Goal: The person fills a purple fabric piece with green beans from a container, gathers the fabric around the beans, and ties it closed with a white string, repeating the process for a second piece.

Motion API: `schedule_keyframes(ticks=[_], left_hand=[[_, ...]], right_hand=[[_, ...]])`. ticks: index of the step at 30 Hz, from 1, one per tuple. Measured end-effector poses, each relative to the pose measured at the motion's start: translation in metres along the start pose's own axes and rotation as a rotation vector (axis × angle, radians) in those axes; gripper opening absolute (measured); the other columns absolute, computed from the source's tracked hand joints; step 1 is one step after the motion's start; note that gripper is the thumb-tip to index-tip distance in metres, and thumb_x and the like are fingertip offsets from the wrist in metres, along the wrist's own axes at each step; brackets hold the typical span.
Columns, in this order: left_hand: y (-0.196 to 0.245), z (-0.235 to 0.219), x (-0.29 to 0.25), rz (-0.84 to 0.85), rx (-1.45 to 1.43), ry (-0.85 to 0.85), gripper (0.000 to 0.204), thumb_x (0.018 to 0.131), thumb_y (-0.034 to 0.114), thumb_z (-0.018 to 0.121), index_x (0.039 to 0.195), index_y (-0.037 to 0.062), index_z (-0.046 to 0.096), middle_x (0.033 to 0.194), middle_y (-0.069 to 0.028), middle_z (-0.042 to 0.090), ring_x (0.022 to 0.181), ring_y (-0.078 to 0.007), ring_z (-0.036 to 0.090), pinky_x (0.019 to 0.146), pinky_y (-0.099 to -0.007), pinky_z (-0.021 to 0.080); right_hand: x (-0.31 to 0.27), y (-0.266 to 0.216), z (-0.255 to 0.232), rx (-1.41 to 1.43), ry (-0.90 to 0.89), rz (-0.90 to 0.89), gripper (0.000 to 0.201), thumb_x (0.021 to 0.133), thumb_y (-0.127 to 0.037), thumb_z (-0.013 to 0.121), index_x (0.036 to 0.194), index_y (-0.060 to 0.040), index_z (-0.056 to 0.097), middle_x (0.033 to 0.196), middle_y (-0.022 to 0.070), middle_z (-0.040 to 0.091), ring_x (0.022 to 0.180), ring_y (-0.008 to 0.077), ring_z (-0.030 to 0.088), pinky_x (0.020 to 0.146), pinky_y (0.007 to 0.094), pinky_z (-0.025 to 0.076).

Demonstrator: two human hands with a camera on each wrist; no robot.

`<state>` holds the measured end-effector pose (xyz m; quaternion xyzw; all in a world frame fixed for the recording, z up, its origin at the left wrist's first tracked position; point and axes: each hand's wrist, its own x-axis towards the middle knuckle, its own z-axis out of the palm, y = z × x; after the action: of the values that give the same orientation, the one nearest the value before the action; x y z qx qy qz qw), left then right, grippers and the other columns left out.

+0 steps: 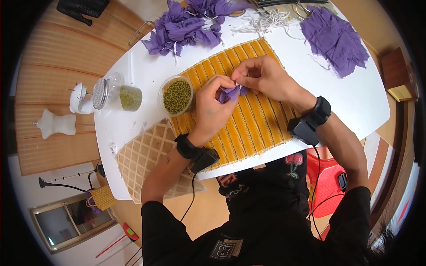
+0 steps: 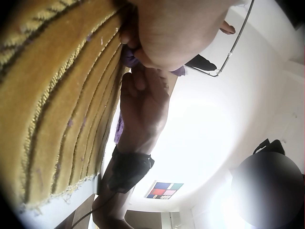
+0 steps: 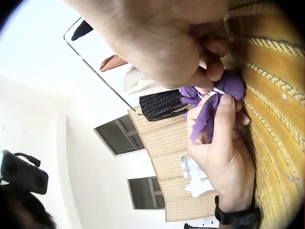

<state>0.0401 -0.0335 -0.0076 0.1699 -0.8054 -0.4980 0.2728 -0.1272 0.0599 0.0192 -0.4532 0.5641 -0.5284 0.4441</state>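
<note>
The left hand [image 1: 213,108] curls fingers round crinkled purple cloth [image 3: 232,85] with round bulge; the right hand [image 1: 273,82] pinches white string [image 3: 218,90] above ribbed yellow fabric [image 1: 255,128].

A white table [image 1: 350,95] carries a yellow ribbed cloth [image 1: 262,133], with a checked cloth [image 1: 148,150] beside it, overhanging the near edge. A tub [image 1: 176,95] of green beans sits at the yellow cloth's left side, near a jar [image 1: 126,98]. Two purple heaps, one left [image 1: 184,29] and one right [image 1: 335,40], flank white strings [image 1: 270,21] at the far side.
</note>
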Motion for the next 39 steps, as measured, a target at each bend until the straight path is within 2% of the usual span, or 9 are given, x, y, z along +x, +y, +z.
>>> schedule_keyframes(ticks=[6, 11, 20, 23, 25, 28, 32, 37, 39], left_hand=[[0.004, 0.000, 0.000, -0.006, 0.003, 0.004, 0.016, 0.082, -0.010, 0.065, 0.092, -0.0026, 0.055, 0.100, -0.0071, 0.058, 0.090, -0.0101, 0.057, 0.081, -0.0229, 0.046], [0.005, 0.001, 0.000, -0.027, -0.032, 0.005, 0.017, 0.081, -0.010, 0.066, 0.092, -0.0024, 0.055, 0.101, -0.0074, 0.058, 0.091, -0.0104, 0.057, 0.082, -0.0229, 0.046], [0.008, -0.001, 0.001, 0.073, 0.100, 0.027, 0.017, 0.080, -0.009, 0.066, 0.092, -0.0034, 0.056, 0.098, -0.0075, 0.055, 0.090, -0.0116, 0.058, 0.080, -0.0224, 0.046], [0.005, -0.001, 0.001, 0.035, 0.113, -0.013, 0.020, 0.081, -0.009, 0.067, 0.097, -0.0027, 0.056, 0.097, -0.0061, 0.056, 0.088, -0.0104, 0.059, 0.077, -0.0216, 0.046], [0.006, 0.002, 0.000, -0.096, -0.108, -0.005, 0.022, 0.084, -0.007, 0.067, 0.101, -0.0017, 0.054, 0.097, -0.0046, 0.058, 0.087, -0.0079, 0.060, 0.073, -0.0195, 0.046], [0.013, 0.003, 0.000, -0.170, -0.142, -0.008, 0.023, 0.086, -0.005, 0.066, 0.104, -0.0008, 0.053, 0.095, -0.0040, 0.060, 0.086, -0.0059, 0.060, 0.070, -0.0171, 0.046], [0.012, 0.006, 0.000, -0.114, -0.207, 0.020, 0.018, 0.088, -0.002, 0.065, 0.103, -0.0004, 0.054, 0.092, -0.0041, 0.061, 0.082, -0.0046, 0.058, 0.066, -0.0165, 0.045], [0.012, 0.003, -0.001, -0.219, -0.130, 0.030, 0.010, 0.093, 0.003, 0.061, 0.100, 0.0018, 0.055, 0.084, -0.0006, 0.059, 0.070, -0.0029, 0.053, 0.059, -0.0165, 0.041], [0.005, 0.003, 0.000, -0.182, -0.120, 0.033, 0.010, 0.093, 0.003, 0.061, 0.100, 0.0024, 0.054, 0.084, -0.0007, 0.059, 0.070, -0.0032, 0.054, 0.058, -0.0168, 0.041]], right_hand=[[0.004, 0.006, -0.007, 0.127, -0.088, 0.052, 0.015, 0.087, 0.002, 0.060, 0.101, 0.0038, 0.062, 0.078, 0.0032, 0.065, 0.061, 0.0067, 0.055, 0.053, 0.0197, 0.042], [0.006, 0.006, -0.014, 0.398, -0.174, 0.127, 0.024, 0.084, 0.006, 0.060, 0.108, 0.0025, 0.059, 0.078, 0.0048, 0.065, 0.057, 0.0062, 0.051, 0.052, 0.0180, 0.040], [0.006, 0.007, -0.009, 0.322, -0.081, 0.137, 0.021, 0.084, 0.005, 0.060, 0.105, 0.0019, 0.059, 0.077, 0.0053, 0.065, 0.057, 0.0066, 0.052, 0.052, 0.0180, 0.041], [0.002, 0.001, -0.006, 0.229, -0.011, 0.143, 0.019, 0.084, 0.005, 0.058, 0.103, 0.0022, 0.059, 0.076, 0.0051, 0.065, 0.057, 0.0071, 0.053, 0.052, 0.0185, 0.042], [0.003, 0.006, -0.004, 0.195, -0.001, 0.108, 0.018, 0.084, 0.006, 0.058, 0.102, 0.0026, 0.059, 0.076, 0.0049, 0.064, 0.058, 0.0074, 0.054, 0.053, 0.0192, 0.042], [0.004, 0.010, 0.000, 0.157, 0.007, 0.055, 0.018, 0.084, 0.006, 0.056, 0.101, 0.0034, 0.058, 0.075, 0.0047, 0.064, 0.058, 0.0081, 0.054, 0.053, 0.0206, 0.043], [0.003, 0.011, 0.002, 0.154, 0.001, 0.022, 0.017, 0.084, 0.007, 0.055, 0.101, 0.0043, 0.057, 0.074, 0.0048, 0.063, 0.060, 0.0090, 0.055, 0.055, 0.0219, 0.045], [0.002, 0.007, 0.001, 0.144, 0.010, 0.039, 0.016, 0.085, 0.006, 0.056, 0.101, 0.0043, 0.057, 0.074, 0.0046, 0.062, 0.061, 0.0091, 0.055, 0.056, 0.0219, 0.045], [0.002, 0.006, 0.001, 0.140, 0.007, 0.044, 0.016, 0.086, 0.005, 0.056, 0.101, 0.0043, 0.057, 0.075, 0.0044, 0.062, 0.061, 0.0090, 0.055, 0.056, 0.0218, 0.045]])
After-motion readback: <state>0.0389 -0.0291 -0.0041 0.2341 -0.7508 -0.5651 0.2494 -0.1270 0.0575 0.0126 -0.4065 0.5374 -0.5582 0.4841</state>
